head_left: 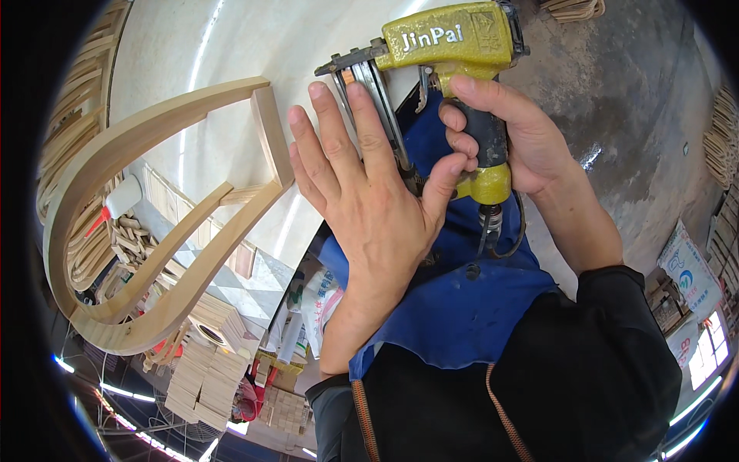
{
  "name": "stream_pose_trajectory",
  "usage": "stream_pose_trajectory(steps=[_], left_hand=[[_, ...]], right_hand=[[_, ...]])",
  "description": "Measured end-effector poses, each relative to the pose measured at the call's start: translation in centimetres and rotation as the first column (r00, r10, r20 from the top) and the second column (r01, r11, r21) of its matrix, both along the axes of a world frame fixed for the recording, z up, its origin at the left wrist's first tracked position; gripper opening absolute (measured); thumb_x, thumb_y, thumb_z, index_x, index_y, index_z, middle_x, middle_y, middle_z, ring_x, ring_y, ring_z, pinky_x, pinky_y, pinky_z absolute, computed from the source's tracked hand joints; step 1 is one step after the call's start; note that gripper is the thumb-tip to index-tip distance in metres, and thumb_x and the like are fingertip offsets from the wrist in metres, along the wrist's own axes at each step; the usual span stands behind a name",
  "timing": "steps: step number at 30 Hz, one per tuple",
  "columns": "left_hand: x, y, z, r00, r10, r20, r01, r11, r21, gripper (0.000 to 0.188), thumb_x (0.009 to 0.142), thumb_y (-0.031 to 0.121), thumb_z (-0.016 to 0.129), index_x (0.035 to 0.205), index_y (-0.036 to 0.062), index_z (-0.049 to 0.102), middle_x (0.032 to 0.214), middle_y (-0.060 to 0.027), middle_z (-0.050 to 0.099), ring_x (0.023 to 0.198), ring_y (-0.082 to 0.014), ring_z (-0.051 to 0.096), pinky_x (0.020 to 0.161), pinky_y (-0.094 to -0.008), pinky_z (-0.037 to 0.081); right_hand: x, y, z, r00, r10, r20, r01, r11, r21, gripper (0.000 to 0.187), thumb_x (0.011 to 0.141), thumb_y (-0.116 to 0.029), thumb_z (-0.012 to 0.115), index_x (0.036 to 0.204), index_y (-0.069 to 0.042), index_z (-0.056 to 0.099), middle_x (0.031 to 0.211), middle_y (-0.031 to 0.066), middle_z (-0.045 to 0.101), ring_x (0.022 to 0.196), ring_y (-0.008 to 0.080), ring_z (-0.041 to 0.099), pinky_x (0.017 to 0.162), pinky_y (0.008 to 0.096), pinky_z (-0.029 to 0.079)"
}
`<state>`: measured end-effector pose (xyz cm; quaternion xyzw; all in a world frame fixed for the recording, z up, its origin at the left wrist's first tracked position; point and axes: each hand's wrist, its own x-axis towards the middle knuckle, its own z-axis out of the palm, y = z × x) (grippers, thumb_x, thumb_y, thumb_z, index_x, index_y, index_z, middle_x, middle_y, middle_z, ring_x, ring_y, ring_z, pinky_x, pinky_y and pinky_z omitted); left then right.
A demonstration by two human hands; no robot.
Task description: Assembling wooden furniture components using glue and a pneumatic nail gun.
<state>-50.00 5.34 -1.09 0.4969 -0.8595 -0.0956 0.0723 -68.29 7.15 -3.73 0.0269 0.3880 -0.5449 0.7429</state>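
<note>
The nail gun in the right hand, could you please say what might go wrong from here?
The left hand has its fingers by the magazine of the nail gun, near its nose; an accidental shot might hurt them. The right hand grips close to the trigger, so a slip could press it.

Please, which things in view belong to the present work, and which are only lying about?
In the work:
- yellow-green pneumatic nail or staple gun, gripped by the right hand; left hand open over its magazine
- curved wooden frame beside, probably

Lying about:
- white bottle with red nozzle
- stacked wood pieces
- printed white sack
</note>
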Motion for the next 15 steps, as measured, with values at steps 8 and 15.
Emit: stream_pose_trajectory(steps=[8, 15], left_hand=[[-0.5, -0.6, -0.2, 1.000, 0.004, 0.006, -0.004, 1.000, 0.003, 0.101, 0.101, 0.069, 0.057, 0.169, 0.0003, 0.029, 0.176, -0.0276, 0.020, 0.162, -0.0500, 0.015, 0.129, -0.0610, 0.016], [0.7, -0.7, -0.3, 0.993, -0.027, -0.119, 0.024, 0.999, -0.029, 0.105, 0.099, 0.072, 0.059, 0.169, -0.0002, 0.028, 0.175, -0.0278, 0.023, 0.162, -0.0489, 0.017, 0.130, -0.0605, 0.015]], right_hand=[[0.1, 0.0, 0.0, 1.000, -0.007, 0.011, 0.007, 1.000, -0.018, 0.027, 0.098, -0.022, 0.077, 0.116, -0.002, 0.071, 0.084, 0.0059, 0.070, 0.058, 0.0088, 0.061, 0.048, 0.0225, 0.048], [0.2, 0.0, 0.3, 1.000, -0.003, -0.010, 0.003, 1.000, -0.008, 0.029, 0.100, -0.027, 0.077, 0.115, -0.003, 0.070, 0.084, 0.0060, 0.070, 0.058, 0.0087, 0.061, 0.048, 0.0223, 0.049]])
